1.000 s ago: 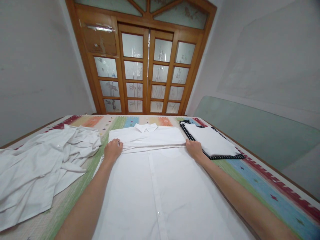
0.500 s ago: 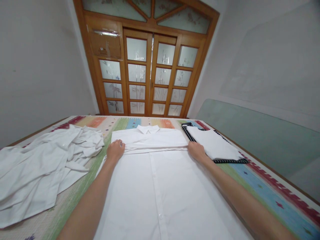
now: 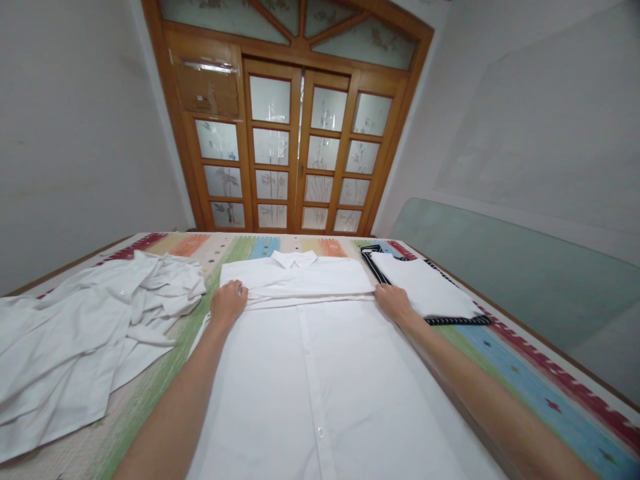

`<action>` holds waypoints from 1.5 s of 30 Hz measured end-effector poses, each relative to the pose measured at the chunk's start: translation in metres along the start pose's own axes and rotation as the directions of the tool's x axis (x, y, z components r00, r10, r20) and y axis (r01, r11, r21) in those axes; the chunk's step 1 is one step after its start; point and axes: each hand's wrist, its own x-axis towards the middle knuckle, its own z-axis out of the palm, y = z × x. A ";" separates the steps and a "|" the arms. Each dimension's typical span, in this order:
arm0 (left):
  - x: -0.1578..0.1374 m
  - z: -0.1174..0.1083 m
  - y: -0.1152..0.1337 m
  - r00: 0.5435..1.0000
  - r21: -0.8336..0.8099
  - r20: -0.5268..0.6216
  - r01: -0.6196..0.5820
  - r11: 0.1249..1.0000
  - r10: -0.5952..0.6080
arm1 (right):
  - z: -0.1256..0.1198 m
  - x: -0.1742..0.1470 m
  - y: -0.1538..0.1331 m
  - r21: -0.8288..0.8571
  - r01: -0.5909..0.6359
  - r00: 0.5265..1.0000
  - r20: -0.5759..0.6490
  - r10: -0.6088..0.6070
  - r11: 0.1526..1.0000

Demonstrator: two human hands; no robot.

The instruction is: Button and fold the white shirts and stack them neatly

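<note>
A white button-up shirt (image 3: 270, 373) lies face up in front of me, its collar at the far end and its button strip running down the middle. Across its upper part, below the collar, runs a folded band of cloth. My left hand (image 3: 229, 301) is closed on the left end of that fold, with a ring-like glint on a finger. At the fold's right end, my right hand (image 3: 393, 300) grips the shirt with curled fingers. Both forearms reach out over the shirt's sides. The fingertips are partly hidden by the hands.
A crumpled white garment (image 3: 75, 340) spreads over the left side. To the right lies a folded stack (image 3: 430, 287), white on top of black-and-white striped cloth. Underneath is a colourful patterned bedspread (image 3: 530, 387). A pale green board (image 3: 500, 260) stands along the right wall; wooden glazed doors (image 3: 295, 147) are beyond.
The view has shifted very slightly. Both hands keep their hold on the shirt's fold, and the shirt lies as before.
</note>
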 end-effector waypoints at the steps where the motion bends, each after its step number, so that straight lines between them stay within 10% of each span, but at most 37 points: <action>1: 0.000 0.000 0.000 1.000 0.001 0.000 -0.002 1.000 0.002 | -0.001 -0.002 0.002 -0.003 0.024 1.000 0.004 -0.024 1.000; 12: -0.001 -0.001 0.002 1.000 0.026 0.005 -0.017 1.000 0.017 | -0.030 0.005 -0.015 0.240 -0.131 0.972 -0.162 0.173 0.962; 21: 0.000 -0.003 0.002 1.000 0.030 -0.002 -0.008 1.000 0.008 | -0.005 0.033 -0.006 0.452 -0.178 0.981 0.008 0.196 0.874; 33: 0.003 0.001 0.000 1.000 0.010 -0.004 -0.010 1.000 0.010 | 0.011 0.045 0.014 0.913 -0.258 0.959 0.202 0.197 0.317; 45: 0.002 -0.003 0.002 1.000 0.022 0.010 -0.017 1.000 0.017 | 0.023 0.045 0.016 0.960 -0.279 0.958 0.278 0.071 0.008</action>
